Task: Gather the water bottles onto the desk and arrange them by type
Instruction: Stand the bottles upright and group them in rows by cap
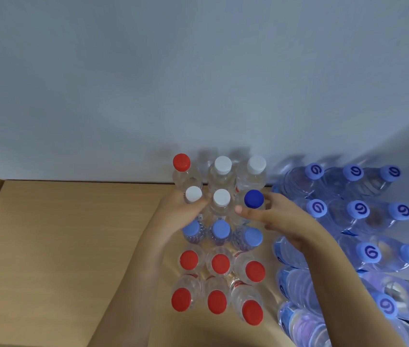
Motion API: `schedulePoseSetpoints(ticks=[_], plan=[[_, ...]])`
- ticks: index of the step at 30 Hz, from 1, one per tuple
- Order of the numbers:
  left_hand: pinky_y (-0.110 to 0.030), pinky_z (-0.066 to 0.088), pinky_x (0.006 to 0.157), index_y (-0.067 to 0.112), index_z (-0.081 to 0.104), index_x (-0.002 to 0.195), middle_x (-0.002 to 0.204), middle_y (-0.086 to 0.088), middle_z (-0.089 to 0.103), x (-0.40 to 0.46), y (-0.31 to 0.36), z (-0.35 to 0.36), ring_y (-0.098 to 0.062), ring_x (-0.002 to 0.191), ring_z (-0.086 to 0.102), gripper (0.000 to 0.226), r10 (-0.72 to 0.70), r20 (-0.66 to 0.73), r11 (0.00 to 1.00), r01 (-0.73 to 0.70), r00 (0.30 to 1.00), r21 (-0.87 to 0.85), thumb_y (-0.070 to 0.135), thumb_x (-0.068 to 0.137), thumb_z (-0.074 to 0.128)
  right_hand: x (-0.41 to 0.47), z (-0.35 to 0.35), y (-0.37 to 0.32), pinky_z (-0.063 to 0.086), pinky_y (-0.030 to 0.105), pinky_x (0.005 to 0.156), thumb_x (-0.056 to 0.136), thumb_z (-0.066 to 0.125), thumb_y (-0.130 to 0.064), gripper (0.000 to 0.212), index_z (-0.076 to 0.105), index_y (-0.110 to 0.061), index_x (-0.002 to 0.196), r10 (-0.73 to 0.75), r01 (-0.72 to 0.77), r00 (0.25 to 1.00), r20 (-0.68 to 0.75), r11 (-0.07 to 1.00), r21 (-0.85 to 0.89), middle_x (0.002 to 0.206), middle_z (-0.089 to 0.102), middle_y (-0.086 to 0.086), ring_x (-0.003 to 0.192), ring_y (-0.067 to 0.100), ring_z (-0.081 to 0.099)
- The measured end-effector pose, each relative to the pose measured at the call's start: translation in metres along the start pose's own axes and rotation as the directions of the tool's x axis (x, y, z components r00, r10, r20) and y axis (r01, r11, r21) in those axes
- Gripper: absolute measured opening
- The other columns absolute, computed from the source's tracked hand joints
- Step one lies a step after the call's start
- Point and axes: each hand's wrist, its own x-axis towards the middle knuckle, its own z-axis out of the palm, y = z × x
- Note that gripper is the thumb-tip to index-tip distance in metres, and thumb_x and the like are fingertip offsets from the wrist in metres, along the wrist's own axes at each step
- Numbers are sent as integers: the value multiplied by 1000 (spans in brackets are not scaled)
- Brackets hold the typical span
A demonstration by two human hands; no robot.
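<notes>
On a wooden worktop (73,246), the left hand (180,211) grips a white-capped bottle (193,194); at its 3 o'clock, the right hand (281,219) seemingly holds a dark-blue-capped bottle (254,199).

I see the small clear plastic bottles (219,264) in rows on the wooden worktop (73,246), against the wall (198,71); the big blue-capped bottles (358,209) stand right of them.

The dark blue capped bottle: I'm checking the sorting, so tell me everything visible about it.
The dark blue capped bottle is the only one with that deep blue screw cap. Its clear plastic body is mostly hidden. It stands upright on the desk, at the right end of the second row, beside a white-capped bottle and in front of another. The right hand holds it, fingers curled round below the cap.
</notes>
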Motion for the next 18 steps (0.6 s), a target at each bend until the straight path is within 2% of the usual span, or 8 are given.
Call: schedulePoseSetpoints(ticks=[2, 4, 6, 8, 10, 12, 16, 18], plan=[[-23, 45, 63, 29, 60, 72, 61, 14, 64, 0, 4, -10, 9, 58, 59, 36, 6, -43, 999, -5, 999, 38, 62, 81, 67, 1, -7, -5, 49, 17, 68, 56, 78, -69, 57, 68, -29, 95, -7, 6, 999, -52, 1000, -20, 88, 73, -11, 77, 0, 66], [-20, 37, 57, 31, 46, 72, 68, 18, 51, 3, 12, -21, 6, 59, 51, 43, -3, -118, 999, 9, 993, 50, 69, 77, 66, 7, -14, -10, 43, 28, 75, 45, 73, -86, 95, 63, -6, 96, 10, -16, 993, -117, 999, -47, 86, 63, 18, 76, 16, 55], [-19, 33, 58, 34, 35, 74, 77, 18, 41, 11, 16, -27, 4, 66, 43, 48, -6, -164, 999, 11, 986, 34, 72, 77, 64, 15, -18, -16, 45, 32, 81, 45, 68, -91, 109, 58, -5, 111, 33, -44, 985, -167, 997, -64, 88, 58, 16, 82, 20, 52], [-20, 35, 60, 33, 40, 75, 80, 13, 46, 20, 20, -31, 2, 70, 46, 43, -2, -177, 999, 8, 984, 33, 68, 78, 66, 23, -18, -21, 48, 41, 99, 51, 66, -87, 124, 44, -5, 141, 77, -93, 980, -183, 993, -78, 126, 60, 10, 110, 24, 59], [-28, 45, 67, 16, 65, 85, 88, -3, 68, 30, 21, -29, -12, 81, 63, 44, 28, -145, 999, -24, 989, 29, 60, 80, 69, 33, -18, -21, 51, 41, 95, 55, 69, -82, 111, 49, -10, 137, 86, -105, 977, -194, 991, -87, 131, 59, 5, 114, 23, 59], [-38, 53, 76, 2, 70, 94, 93, -10, 74, 36, 22, -24, -21, 90, 69, 52, 45, -113, 999, -47, 993, -10, 53, 82, 71, 42, -18, -20, 49, 28, 72, 64, 73, -73, 74, 63, -17, 110, 78, -95, 975, -208, 993, -74, 104, 67, -2, 89, 12, 63], [-29, 49, 67, 1, 68, 89, 75, -2, 70, 44, 21, -21, -11, 71, 63, 47, 40, -135, 999, -43, 990, -22, 47, 80, 71, 52, -18, -15, 43, 18, 58, 79, 75, -54, 40, 71, -17, 93, 56, -65, 979, -198, 997, -38, 68, 66, -15, 61, 1, 58], [-26, 47, 65, 3, 68, 84, 71, 1, 69, 47, 19, -20, -8, 68, 61, 43, 41, -129, 999, -45, 991, -25, 46, 79, 71, 54, -17, -14, 43, 16, 56, 81, 74, -51, 37, 71, -16, 93, 41, -48, 979, -201, 998, -31, 69, 67, -13, 60, -1, 57]])
